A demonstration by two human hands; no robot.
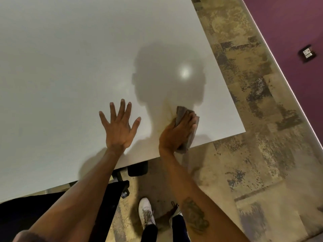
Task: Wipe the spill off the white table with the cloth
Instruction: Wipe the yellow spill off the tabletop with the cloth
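Both forearms enter from the bottom edge, nearest the lens; the right one carries a tattoo [195, 215]. Below them, two white shoes [146, 212] stand on mottled tan carpet [244, 119].

Left hand [118, 126]: fingers fully spread, palm down over the table [61, 58], holding nothing. Whether the palm rests on the surface or sits just above it cannot be told.

Right hand [176, 131]: fingers together, pressed flat on a folded brown-grey cloth [185, 123], thumb along its left side. Cloth lies on the table near the front edge, close to the right corner; its lower end reaches that edge.

Spill [167, 110]: a faint yellowish smear on the white top, touching the cloth's left side and running up and away from it. It sits within the shadow of the person's head, so its outline is hard to trace.

Light glare [185, 73] shows on the surface above the cloth.

Black chair parts [122, 182] sit under the front edge of the table, between the arms.

Purple wall [288, 23] at the upper right bears a socket plate [307, 53].
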